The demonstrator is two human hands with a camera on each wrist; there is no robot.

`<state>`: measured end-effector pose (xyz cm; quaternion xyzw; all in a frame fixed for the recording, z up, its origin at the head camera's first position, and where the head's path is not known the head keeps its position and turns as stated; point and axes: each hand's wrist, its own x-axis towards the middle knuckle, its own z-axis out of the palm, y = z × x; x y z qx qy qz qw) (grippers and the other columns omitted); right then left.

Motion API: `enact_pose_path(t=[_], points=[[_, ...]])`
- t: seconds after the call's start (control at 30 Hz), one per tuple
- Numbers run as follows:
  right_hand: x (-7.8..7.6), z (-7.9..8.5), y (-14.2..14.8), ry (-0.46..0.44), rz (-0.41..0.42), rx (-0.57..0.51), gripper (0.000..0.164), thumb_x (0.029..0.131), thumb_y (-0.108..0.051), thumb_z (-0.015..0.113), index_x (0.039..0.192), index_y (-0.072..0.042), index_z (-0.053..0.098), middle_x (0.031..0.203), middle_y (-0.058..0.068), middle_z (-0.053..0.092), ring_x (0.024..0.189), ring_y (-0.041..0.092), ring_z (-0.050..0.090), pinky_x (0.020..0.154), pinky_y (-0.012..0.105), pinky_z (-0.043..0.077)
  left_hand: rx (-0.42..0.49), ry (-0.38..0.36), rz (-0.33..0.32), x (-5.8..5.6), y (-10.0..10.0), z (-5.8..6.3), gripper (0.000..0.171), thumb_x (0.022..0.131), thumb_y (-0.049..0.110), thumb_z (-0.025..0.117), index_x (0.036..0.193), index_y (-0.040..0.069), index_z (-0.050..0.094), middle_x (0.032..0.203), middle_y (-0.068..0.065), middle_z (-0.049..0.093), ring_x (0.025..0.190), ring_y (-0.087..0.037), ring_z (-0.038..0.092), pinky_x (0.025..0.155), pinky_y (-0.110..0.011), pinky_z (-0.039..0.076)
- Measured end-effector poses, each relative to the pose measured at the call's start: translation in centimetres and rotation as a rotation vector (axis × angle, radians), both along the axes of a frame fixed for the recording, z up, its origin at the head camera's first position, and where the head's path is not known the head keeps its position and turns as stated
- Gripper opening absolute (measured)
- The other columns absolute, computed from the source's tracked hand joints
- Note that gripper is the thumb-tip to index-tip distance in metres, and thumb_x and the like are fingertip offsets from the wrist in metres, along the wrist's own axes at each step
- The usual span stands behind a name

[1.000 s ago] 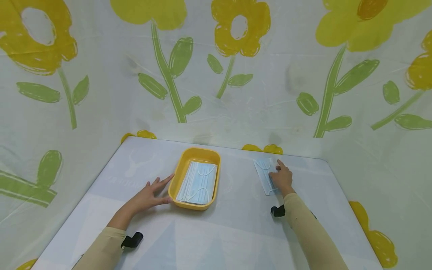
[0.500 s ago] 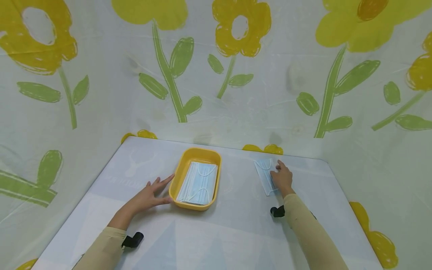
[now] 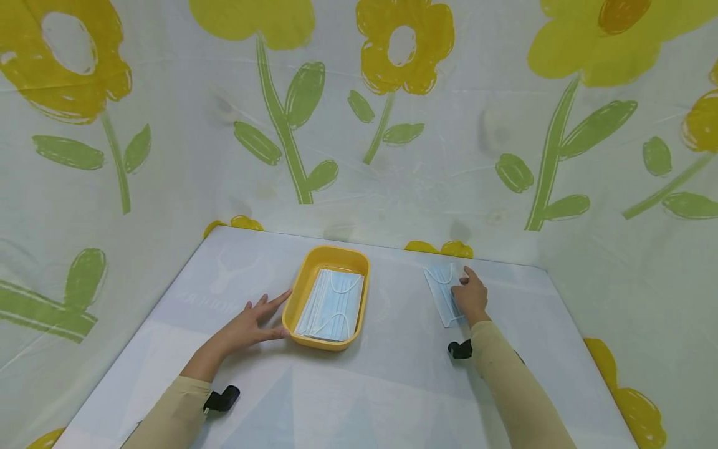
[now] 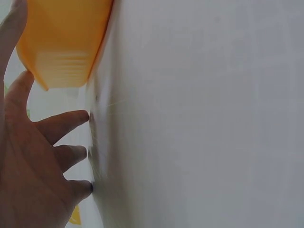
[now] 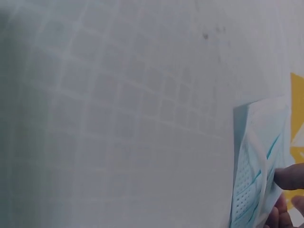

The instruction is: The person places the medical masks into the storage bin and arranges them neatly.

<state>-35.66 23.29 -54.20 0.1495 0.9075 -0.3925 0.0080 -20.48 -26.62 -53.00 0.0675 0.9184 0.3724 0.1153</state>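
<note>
A yellow tray (image 3: 363, 305) stands left of the table's middle, holding a stack of light blue face masks (image 3: 330, 302) with white ear loops. My left hand (image 3: 247, 329) is beside it, fingers spread; in the left wrist view its index finger and thumb touch the tray's side (image 4: 66, 33), and other fingertips meet the table. Farther right, a blue face mask (image 3: 439, 292) lies near the back edge. My right hand (image 3: 472, 298) is at its right side; in the right wrist view the thumb presses the mask (image 5: 251, 175) with curled fingers close below it, apparently pinching it.
The white table (image 3: 387, 386) ends at a flower-printed cloth wall (image 3: 415, 199) behind and at both sides. Black wrist cameras sit at each forearm, the left one (image 3: 223, 399) close to the tabletop.
The right hand's fingers have drawn in slightly at the mask, with one finger still stretched out. The left hand, tray and masks hold their places; the whole view has shifted slightly.
</note>
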Motion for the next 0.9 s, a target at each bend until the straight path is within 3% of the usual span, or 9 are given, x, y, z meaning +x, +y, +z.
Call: enact_pose_path(t=[0.4,0.63,0.9], points=[[0.38,0.06,0.06,0.029,0.019,0.016,0.07,0.093,-0.003,0.055,0.159,-0.004,0.029,0.133,0.027,0.051,0.122,0.043,0.049,0.108,0.06,0.04,0.013,0.01,-0.007,-0.05,0.11,-0.1,0.097,0.081,0.057,0.079,0.161,0.032,0.03,0.166,-0.014,0.027,0.152,-0.05,0.007,0.12,-0.068,-0.004],[0.79,0.27,-0.02,0.041,0.044,-0.012,0.069,0.095,-0.001,0.054,0.159,-0.005,0.029,0.139,0.03,0.046,0.129,0.045,0.045,0.113,0.059,0.038,-0.009,0.007,-0.004,-0.18,0.21,-0.16,0.097,0.081,0.061,0.078,0.161,0.033,0.03,0.165,-0.017,0.026,0.152,-0.051,0.007,0.119,-0.07,-0.001],[0.85,0.14,-0.04,0.036,0.044,-0.039,0.05,0.096,0.0,0.054,0.145,-0.007,0.05,0.144,0.028,0.049,0.131,0.045,0.047,0.111,0.06,0.04,-0.012,0.003,-0.005,-0.16,0.03,-0.09,0.097,0.081,0.06,0.078,0.161,0.033,0.029,0.166,-0.016,0.026,0.152,-0.051,0.006,0.118,-0.073,-0.001]])
